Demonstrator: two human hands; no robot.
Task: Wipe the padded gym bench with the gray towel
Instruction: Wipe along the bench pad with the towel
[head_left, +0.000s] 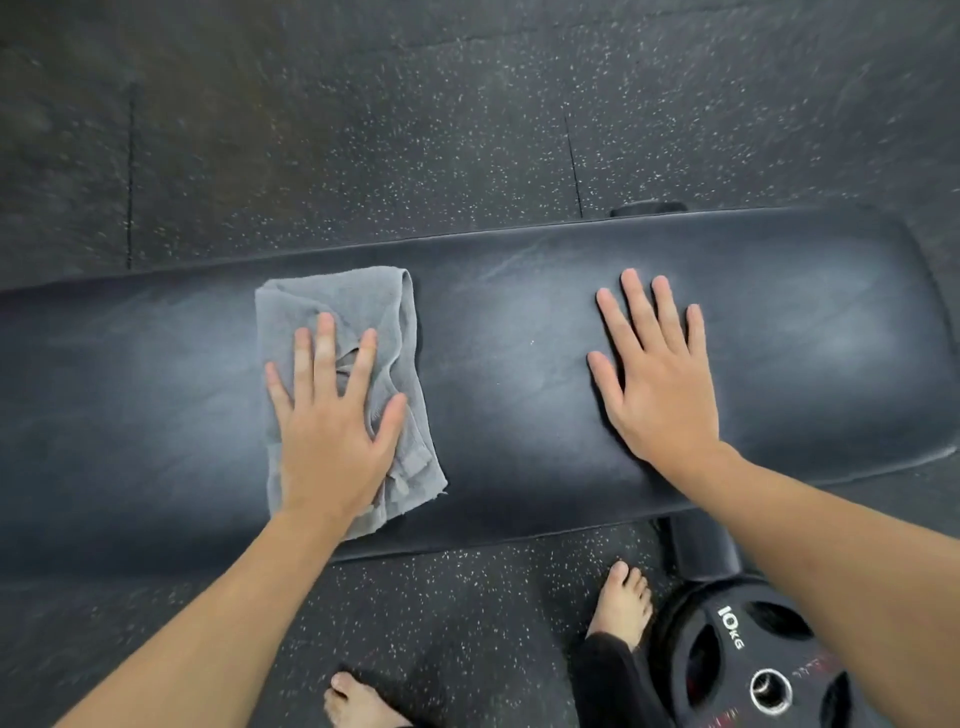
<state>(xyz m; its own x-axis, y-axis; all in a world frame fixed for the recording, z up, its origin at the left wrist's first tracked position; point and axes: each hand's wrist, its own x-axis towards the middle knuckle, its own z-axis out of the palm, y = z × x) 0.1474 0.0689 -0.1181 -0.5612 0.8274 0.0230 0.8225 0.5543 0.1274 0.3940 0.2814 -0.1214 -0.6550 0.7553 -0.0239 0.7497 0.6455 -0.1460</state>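
Note:
The black padded gym bench (519, 364) runs left to right across the view. A folded, creased gray towel (363, 301) lies on its left-middle part. My left hand (332, 415) presses flat on the towel with fingers spread, covering its lower half. My right hand (654, 374) rests palm down on the bare pad to the right, fingers apart, holding nothing. About a hand's width of pad separates the towel from my right hand.
Speckled black rubber flooring (363, 130) surrounds the bench. A 10 kg weight plate (743, 665) lies on the floor at the lower right, beside the bench's foot (701, 551). My bare feet (621, 603) stand just in front of the bench.

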